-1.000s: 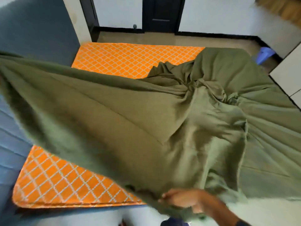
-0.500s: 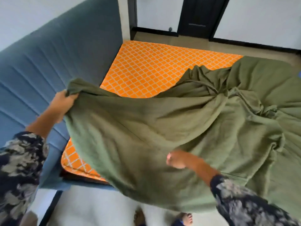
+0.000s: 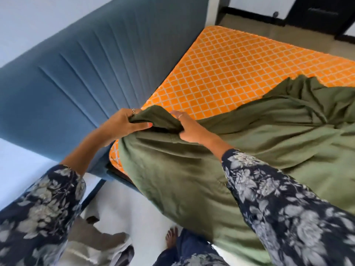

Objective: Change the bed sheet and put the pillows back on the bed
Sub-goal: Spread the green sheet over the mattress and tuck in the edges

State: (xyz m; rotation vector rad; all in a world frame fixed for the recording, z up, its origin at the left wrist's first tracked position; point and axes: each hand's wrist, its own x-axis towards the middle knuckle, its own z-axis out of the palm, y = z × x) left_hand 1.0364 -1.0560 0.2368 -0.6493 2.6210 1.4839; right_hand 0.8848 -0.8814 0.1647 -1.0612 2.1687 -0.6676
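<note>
At far left a pale wall (image 3: 23,31) meets the blue ribbed headboard (image 3: 76,77), which runs diagonally up toward the top of the view. Below it, in the lower left corner, a crumpled beige cloth (image 3: 96,244) lies on the white floor (image 3: 138,214), just beside the person's bare foot (image 3: 171,238).

The left hand (image 3: 123,124) reaches out from a dark floral sleeve (image 3: 38,208), a ring on one finger. Its fingers and thumb are curled round a bunched corner of the sheet (image 3: 182,173), pinching the green cloth close to the headboard. Just right of it, the right hand (image 3: 189,129) clutches the same gathered corner, thumb below and fingers over the fold; the two hands nearly touch through the cloth.

The sheet sits at the near corner of the mattress (image 3: 240,73). It drapes over the mattress's near edge and hangs toward the floor, while to the right it lies in rumpled folds. A sliver of orange shows at the near corner, under the left forearm.

Beyond the hands, the orange lattice-patterned top lies bare along the headboard and out to its far edge. Past that edge is tan floor, with a dark door (image 3: 318,14) at upper right.
</note>
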